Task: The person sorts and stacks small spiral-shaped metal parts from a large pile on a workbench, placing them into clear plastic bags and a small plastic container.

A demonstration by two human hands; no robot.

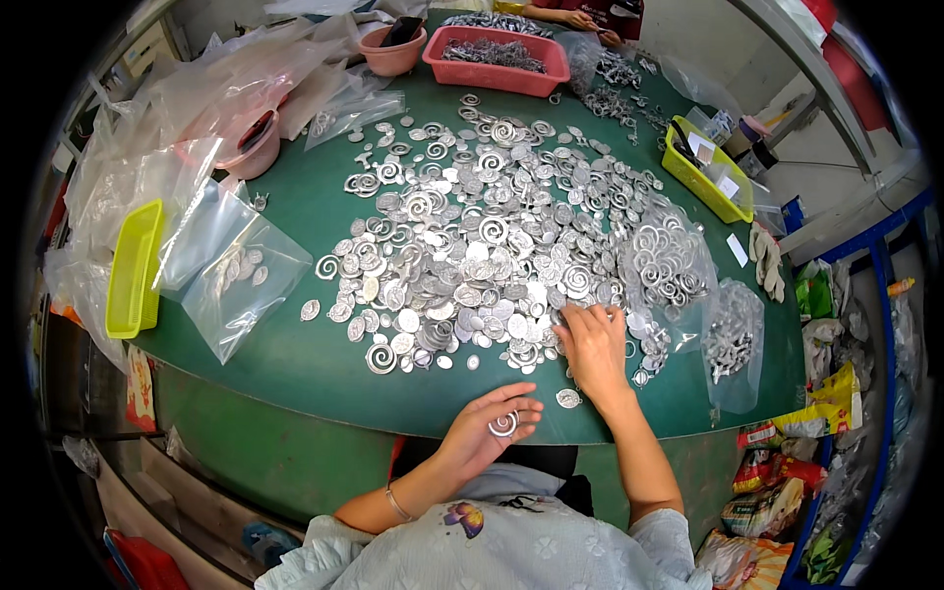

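A wide heap of silver-coloured metal pendants (472, 256), oval medals and flat spirals, spreads over the green table (413, 401). Low in front of the heap, my left hand (482, 430) is turned partly palm up, and a silver spiral pendant (503, 424) rests in its fingers. My right hand (596, 352) reaches to the near right edge of the heap. Its fingers are bent down onto the pieces, and their tips hide whatever they may pinch. One oval medal (568, 398) lies apart, just left of my right wrist.
Clear bags of spirals (671, 261) and small metal parts (730, 339) lie right of the heap. Yellow-green baskets stand left (135, 270) and right (706, 169). A clear bag (241, 285) holds a few medals. Behind are a pink tray (497, 61) and another person's hands (587, 24).
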